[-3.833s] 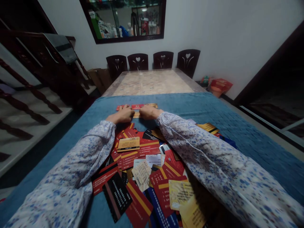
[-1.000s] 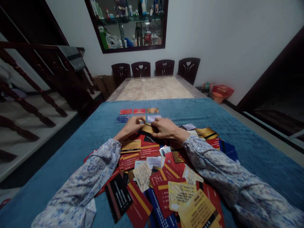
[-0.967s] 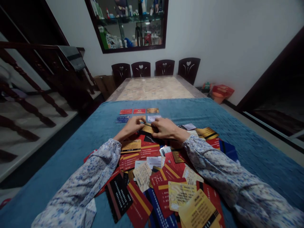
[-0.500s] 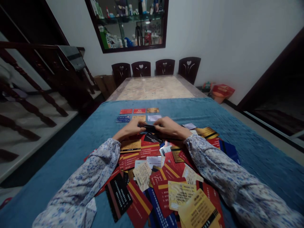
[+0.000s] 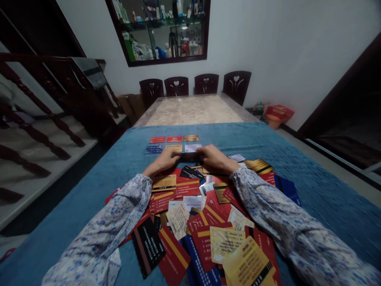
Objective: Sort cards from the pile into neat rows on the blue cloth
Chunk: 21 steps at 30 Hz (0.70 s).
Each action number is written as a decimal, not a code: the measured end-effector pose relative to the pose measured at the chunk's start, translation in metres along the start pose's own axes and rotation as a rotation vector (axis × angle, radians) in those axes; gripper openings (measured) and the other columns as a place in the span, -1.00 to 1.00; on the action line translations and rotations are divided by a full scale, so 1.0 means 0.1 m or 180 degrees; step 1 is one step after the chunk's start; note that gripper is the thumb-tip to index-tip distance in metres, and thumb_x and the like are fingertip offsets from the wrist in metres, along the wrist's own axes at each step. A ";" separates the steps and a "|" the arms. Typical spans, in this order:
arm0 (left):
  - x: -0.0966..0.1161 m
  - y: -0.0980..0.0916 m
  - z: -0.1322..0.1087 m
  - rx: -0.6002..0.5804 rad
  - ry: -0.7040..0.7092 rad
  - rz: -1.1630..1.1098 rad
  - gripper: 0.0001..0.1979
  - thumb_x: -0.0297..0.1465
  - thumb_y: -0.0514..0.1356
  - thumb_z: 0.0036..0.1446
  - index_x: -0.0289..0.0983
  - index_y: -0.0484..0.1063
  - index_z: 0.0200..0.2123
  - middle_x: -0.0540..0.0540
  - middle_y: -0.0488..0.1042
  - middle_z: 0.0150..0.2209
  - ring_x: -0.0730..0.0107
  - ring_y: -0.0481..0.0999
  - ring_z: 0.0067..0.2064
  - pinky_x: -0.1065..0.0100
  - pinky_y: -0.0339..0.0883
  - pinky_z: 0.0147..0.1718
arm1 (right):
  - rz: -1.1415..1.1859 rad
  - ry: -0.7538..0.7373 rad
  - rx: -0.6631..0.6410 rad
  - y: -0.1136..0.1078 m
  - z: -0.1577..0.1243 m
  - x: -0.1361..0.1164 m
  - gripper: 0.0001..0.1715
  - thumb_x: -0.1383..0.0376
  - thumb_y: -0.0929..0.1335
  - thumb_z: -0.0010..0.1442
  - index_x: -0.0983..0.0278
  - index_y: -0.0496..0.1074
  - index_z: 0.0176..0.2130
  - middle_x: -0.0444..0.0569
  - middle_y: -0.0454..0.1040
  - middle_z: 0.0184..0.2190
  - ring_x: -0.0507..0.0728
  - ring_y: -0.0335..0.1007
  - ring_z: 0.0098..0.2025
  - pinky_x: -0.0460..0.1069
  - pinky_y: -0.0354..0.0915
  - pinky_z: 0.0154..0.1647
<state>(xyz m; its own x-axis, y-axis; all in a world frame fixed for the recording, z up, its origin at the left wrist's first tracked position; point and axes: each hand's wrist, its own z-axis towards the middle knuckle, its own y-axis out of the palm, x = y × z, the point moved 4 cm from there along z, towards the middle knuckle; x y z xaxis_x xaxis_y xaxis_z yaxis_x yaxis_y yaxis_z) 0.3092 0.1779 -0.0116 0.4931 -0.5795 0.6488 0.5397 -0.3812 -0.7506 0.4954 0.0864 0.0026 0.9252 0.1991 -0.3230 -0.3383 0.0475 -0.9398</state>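
Observation:
Between my two hands is a dark card (image 5: 189,156), seen almost edge-on just beyond the pile. My left hand (image 5: 167,159) pinches its left end and my right hand (image 5: 214,158) its right end. Below my wrists spreads a heap of red, gold, black, blue and white cards (image 5: 205,242), many overlapping. Past my hands lie two short rows of cards: red (image 5: 157,140), red (image 5: 174,139) and gold (image 5: 191,138) at the back, blue (image 5: 154,149), yellow (image 5: 174,147) and white (image 5: 192,148) in front. My fingers partly cover the yellow and white ones.
A blue cloth (image 5: 119,159) covers the near part of the long table; its far stone top (image 5: 199,108) is bare. Several dark chairs (image 5: 206,84) stand behind it. A wooden railing (image 5: 38,111) is at left, a red bag (image 5: 279,113) on the floor at right.
My hands have moved slightly apart and a little away from me, and the dark card between them shows wider. The rows and the heap look the same.

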 end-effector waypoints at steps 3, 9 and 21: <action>-0.01 0.02 0.01 -0.0019 -0.0015 -0.0069 -0.78 -0.41 0.15 -0.03 -0.28 0.61 -0.40 -0.03 0.64 -0.36 0.20 0.56 -0.24 0.27 0.43 -0.11 | -0.0033 0.0103 -0.0012 0.03 0.01 0.03 -0.69 0.48 0.32 0.19 0.30 0.62 -0.15 0.14 0.67 -0.18 0.17 0.53 -0.20 -0.06 0.20 -0.25; 0.00 0.02 0.00 -0.0057 -0.0007 0.0017 -0.74 -0.37 0.13 -0.01 -0.30 0.63 -0.37 -0.04 0.63 -0.36 0.21 0.55 -0.26 0.26 0.42 -0.12 | -0.0106 0.0260 -0.0017 0.07 0.04 0.02 -0.71 0.40 0.33 0.24 0.32 0.64 -0.16 0.16 0.67 -0.21 0.19 0.54 -0.21 -0.04 0.22 -0.26; 0.08 -0.01 -0.01 0.0111 0.0144 0.0063 -0.77 -0.39 0.20 0.03 -0.29 0.67 -0.33 -0.06 0.67 -0.32 0.22 0.57 -0.23 0.31 0.41 -0.17 | 0.0708 0.0202 0.0991 -0.10 0.05 0.09 -0.79 0.32 0.31 0.23 0.32 0.56 -0.24 0.02 0.61 -0.30 0.11 0.43 -0.29 -0.05 0.22 -0.24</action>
<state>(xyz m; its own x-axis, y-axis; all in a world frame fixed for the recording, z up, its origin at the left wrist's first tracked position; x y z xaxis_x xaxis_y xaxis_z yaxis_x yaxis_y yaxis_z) 0.3122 0.1731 -0.0055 0.4729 -0.6190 0.6271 0.5540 -0.3445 -0.7579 0.5063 0.0924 0.0094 0.8288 0.1775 -0.5306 -0.5589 0.3069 -0.7703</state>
